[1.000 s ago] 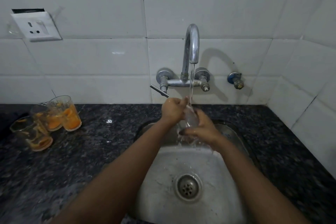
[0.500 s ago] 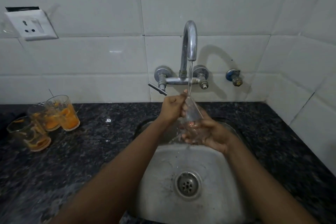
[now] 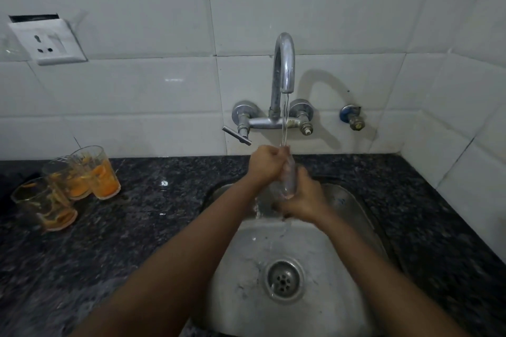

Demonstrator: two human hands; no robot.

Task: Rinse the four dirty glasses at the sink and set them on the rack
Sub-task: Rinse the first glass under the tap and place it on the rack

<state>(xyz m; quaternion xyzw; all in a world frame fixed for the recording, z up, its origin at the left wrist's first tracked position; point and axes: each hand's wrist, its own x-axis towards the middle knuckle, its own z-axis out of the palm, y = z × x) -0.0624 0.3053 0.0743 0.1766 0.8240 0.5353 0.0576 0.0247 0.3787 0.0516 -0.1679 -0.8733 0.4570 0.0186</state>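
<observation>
Nearest me, the steel sink [image 3: 246, 268] has its round drain [image 3: 284, 279] low in the basin, with water splashing on the metal around it. Both my forearms reach over the basin. My right hand [image 3: 304, 200] is curled around the lower part of a clear glass [image 3: 289, 180], gripping it from the right, while my left hand [image 3: 264, 163] is closed on the upper end of the same glass; the glass stands roughly upright between the two hands, right under the running stream. Off to the left, on the dark speckled desk [image 3: 137, 213], three dirty glasses [image 3: 68, 186] with orange residue stand clustered together, well apart from the sink. Behind the hands, the chrome tap [image 3: 283, 68] arches out of the white tiled wall [image 3: 137, 104], water falling from its spout. Farther left on the wall is a white power socket [image 3: 48, 39].
</observation>
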